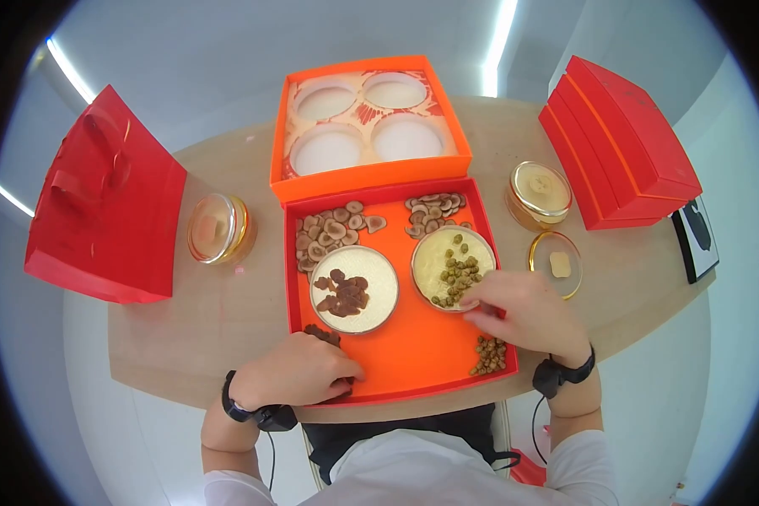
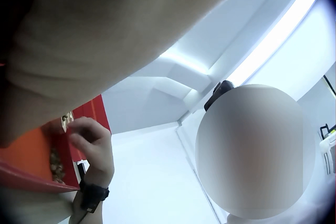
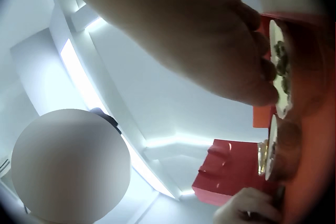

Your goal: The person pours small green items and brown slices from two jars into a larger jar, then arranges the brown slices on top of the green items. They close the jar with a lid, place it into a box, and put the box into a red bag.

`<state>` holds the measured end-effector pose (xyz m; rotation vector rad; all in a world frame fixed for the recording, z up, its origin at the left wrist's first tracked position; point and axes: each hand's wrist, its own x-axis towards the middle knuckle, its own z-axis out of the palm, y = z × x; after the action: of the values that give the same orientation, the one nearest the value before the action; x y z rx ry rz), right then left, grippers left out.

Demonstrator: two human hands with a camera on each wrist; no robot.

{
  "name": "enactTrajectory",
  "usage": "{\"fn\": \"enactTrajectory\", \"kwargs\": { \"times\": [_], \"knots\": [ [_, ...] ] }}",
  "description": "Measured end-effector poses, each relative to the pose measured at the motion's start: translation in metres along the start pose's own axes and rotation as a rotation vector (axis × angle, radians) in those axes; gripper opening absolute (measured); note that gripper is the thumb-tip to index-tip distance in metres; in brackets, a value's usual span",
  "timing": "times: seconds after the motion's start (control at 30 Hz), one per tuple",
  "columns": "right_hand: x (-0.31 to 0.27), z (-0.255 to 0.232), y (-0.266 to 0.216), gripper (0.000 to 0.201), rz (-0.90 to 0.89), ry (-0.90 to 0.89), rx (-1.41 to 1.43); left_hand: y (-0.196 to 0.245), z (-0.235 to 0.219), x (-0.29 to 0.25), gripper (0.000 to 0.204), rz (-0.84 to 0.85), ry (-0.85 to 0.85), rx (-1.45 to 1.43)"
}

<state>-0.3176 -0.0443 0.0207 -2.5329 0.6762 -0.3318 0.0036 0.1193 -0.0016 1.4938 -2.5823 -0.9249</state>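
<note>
In the head view, a red box tray with an orange floor (image 1: 405, 358) holds two round, filled jars. The left jar (image 1: 378, 295) has dark brown dried pieces (image 1: 346, 295) on its pale top; the right jar (image 1: 430, 261) carries green dried buds (image 1: 457, 277). My right hand (image 1: 523, 312) is bent over the right jar's near right edge, fingertips close to the buds; I cannot tell if it pinches one. At the tray's front left corner, my left hand (image 1: 299, 371) curls its fingers on more dark dried pieces (image 1: 322, 335), which it partly covers.
Dried slices (image 1: 333, 232) lie in the tray's back corners, buds (image 1: 489, 356) in the front right. Behind stands an orange lid with a four-hole insert (image 1: 363, 114). Lidded jars (image 1: 219, 229) (image 1: 538, 194), a loose lid (image 1: 555, 266), a red bag (image 1: 110, 202) and red boxes (image 1: 620, 143) flank it.
</note>
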Motion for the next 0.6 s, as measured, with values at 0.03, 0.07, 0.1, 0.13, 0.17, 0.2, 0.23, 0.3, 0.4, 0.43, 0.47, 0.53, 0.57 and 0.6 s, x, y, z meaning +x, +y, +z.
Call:
{"fn": "enactTrajectory", "kwargs": {
  "times": [0.03,0.07,0.1,0.13,0.17,0.2,0.23,0.3,0.4,0.43,0.47,0.53,0.57,0.6],
  "knots": [
    [-0.005,-0.008,0.002,0.015,-0.02,-0.118,-0.007,0.0,0.0,0.0,0.012,-0.002,-0.013,-0.002],
    [-0.009,-0.013,0.003,0.015,-0.039,-0.236,-0.014,-0.001,0.0,0.0,0.012,-0.002,-0.026,-0.003],
    [-0.01,-0.012,0.003,0.015,-0.067,-0.27,-0.068,-0.001,0.0,0.001,0.012,-0.002,-0.038,-0.004],
    [-0.012,-0.01,0.004,0.016,-0.096,-0.303,-0.121,0.0,-0.001,0.002,0.012,-0.005,-0.054,-0.003],
    [-0.014,-0.008,0.004,0.016,-0.126,-0.335,-0.174,0.0,-0.001,0.003,0.011,-0.008,-0.07,-0.001],
    [-0.016,-0.006,0.004,0.016,-0.12,-0.339,-0.198,0.0,-0.001,0.004,0.011,-0.011,-0.088,0.001],
    [-0.017,-0.003,0.003,0.016,-0.114,-0.341,-0.222,0.0,-0.002,0.004,0.011,0.001,-0.08,-0.001],
    [-0.017,-0.001,0.0,0.015,-0.103,-0.349,-0.245,0.0,-0.003,0.004,0.01,0.024,-0.064,-0.003],
    [-0.016,0.001,-0.002,0.015,-0.091,-0.358,-0.248,-0.003,-0.002,0.002,0.01,-0.01,-0.052,-0.04],
    [-0.016,0.002,-0.002,0.015,-0.09,-0.354,-0.252,-0.002,-0.003,0.002,0.01,-0.012,-0.057,-0.041],
    [-0.016,0.003,-0.002,0.015,-0.089,-0.349,-0.255,-0.001,-0.006,0.001,0.01,-0.013,-0.062,-0.043],
    [-0.014,0.003,-0.006,0.015,-0.096,-0.348,-0.258,-0.002,-0.007,0.001,0.01,-0.009,-0.09,-0.038],
    [-0.013,0.003,-0.007,0.015,-0.103,-0.349,-0.259,-0.002,-0.007,0.002,0.01,-0.004,-0.112,-0.031],
    [-0.012,0.004,-0.008,0.015,-0.101,-0.352,-0.25,-0.002,-0.007,0.002,0.01,-0.001,-0.134,-0.024]
  ]
}}
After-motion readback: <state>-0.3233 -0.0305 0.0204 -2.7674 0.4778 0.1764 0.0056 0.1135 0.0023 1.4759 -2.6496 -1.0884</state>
